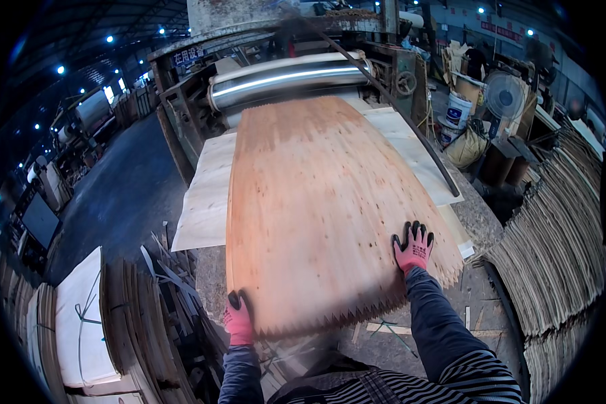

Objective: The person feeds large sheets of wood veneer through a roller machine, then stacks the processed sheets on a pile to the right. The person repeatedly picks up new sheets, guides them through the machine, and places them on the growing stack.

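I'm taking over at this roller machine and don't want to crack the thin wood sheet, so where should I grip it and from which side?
Grip the veneer sheet at its near, saw-toothed edge, from the person's side, hands wide apart. It is broad, thin and lies flat, its far end at the roller. The left hand grips the near left corner; the right hand lies flat near the right edge.

steel roller (289, 79), white bucket (457, 111), perhaps a fan (506, 95)

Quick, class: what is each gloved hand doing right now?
Left hand: closed, gripping the veneer sheet at its near left corner.
Right hand: open, fingers spread, pressed flat on the sheet.
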Action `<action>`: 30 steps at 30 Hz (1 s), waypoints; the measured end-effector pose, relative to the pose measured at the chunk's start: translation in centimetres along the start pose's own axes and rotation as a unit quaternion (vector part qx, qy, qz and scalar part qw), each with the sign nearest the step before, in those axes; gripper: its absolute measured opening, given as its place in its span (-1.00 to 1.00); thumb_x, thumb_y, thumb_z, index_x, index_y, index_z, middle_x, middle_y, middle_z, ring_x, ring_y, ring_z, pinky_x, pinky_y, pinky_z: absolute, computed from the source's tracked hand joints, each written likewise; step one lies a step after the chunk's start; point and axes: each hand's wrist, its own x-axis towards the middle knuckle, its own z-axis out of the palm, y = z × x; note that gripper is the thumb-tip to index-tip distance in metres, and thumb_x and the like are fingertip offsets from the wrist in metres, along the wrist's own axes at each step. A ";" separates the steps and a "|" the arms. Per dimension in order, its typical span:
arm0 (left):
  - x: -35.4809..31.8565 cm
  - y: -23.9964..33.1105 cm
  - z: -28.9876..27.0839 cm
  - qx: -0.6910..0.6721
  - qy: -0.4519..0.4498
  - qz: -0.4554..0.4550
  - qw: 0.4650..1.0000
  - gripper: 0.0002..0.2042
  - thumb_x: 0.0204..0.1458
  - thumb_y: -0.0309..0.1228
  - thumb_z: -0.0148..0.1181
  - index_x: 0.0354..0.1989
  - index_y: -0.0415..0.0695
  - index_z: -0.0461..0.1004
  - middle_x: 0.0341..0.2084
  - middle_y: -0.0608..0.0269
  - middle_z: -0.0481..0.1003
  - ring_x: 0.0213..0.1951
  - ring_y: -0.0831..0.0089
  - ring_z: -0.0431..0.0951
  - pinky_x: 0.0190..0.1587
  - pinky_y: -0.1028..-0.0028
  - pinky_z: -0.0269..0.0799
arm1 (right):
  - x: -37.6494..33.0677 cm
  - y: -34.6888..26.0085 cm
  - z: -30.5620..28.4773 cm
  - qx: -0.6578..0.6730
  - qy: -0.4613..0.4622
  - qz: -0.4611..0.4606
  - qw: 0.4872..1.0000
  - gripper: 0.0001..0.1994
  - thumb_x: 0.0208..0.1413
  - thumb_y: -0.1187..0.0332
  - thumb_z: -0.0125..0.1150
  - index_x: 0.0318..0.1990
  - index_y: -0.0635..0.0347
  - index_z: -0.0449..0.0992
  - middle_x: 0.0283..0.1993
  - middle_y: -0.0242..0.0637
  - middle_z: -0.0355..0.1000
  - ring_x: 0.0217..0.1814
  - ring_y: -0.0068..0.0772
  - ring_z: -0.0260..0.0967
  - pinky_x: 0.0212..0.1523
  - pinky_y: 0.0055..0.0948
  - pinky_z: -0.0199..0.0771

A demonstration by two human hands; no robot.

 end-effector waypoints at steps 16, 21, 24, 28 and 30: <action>0.1 0.0 0.2 0.021 0.036 0.011 0.999 -0.65 -0.07 -0.14 0.02 -0.16 -0.07 0.39 -0.38 0.04 0.47 -0.34 0.13 0.47 -0.29 0.31 0.37 | 0.0 0.1 0.8 0.000 0.033 -0.004 0.999 -0.37 -0.11 -0.06 -0.06 0.08 0.15 0.22 0.18 -0.14 0.04 0.28 -0.21 -0.18 0.27 -0.13 -0.44; 0.1 -0.2 0.2 0.014 0.008 -0.002 1.000 -0.66 -0.05 -0.17 0.00 -0.13 -0.06 0.35 -0.31 0.04 0.45 -0.26 0.12 0.45 -0.25 0.29 0.34 | 0.0 0.2 0.8 -0.004 0.029 -0.004 1.000 -0.37 -0.11 -0.06 -0.06 0.09 0.13 0.21 0.18 -0.15 0.03 0.29 -0.21 -0.19 0.27 -0.13 -0.45; 0.0 0.2 -0.1 0.005 0.005 -0.003 1.000 -0.67 -0.05 -0.17 0.00 -0.14 -0.07 0.36 -0.33 0.04 0.45 -0.27 0.12 0.45 -0.26 0.30 0.35 | 0.1 0.2 0.8 -0.009 0.025 -0.001 1.000 -0.37 -0.12 -0.06 -0.06 0.09 0.12 0.20 0.19 -0.15 0.03 0.29 -0.21 -0.19 0.27 -0.13 -0.45; 0.1 -0.2 0.1 0.000 0.012 0.006 1.000 -0.67 -0.05 -0.17 0.00 -0.14 -0.07 0.36 -0.34 0.04 0.45 -0.29 0.12 0.45 -0.27 0.30 0.35 | 0.0 0.1 0.6 -0.007 0.024 -0.003 1.000 -0.36 -0.12 -0.06 -0.05 0.10 0.13 0.19 0.20 -0.15 0.02 0.29 -0.22 -0.20 0.27 -0.13 -0.46; 0.2 -0.4 0.2 0.005 0.013 0.004 1.000 -0.66 -0.06 -0.16 0.01 -0.15 -0.07 0.37 -0.35 0.04 0.46 -0.31 0.12 0.46 -0.28 0.30 0.36 | 0.0 0.0 0.6 -0.006 0.027 -0.005 1.000 -0.36 -0.12 -0.06 -0.05 0.10 0.13 0.19 0.20 -0.15 0.01 0.29 -0.21 -0.20 0.27 -0.13 -0.46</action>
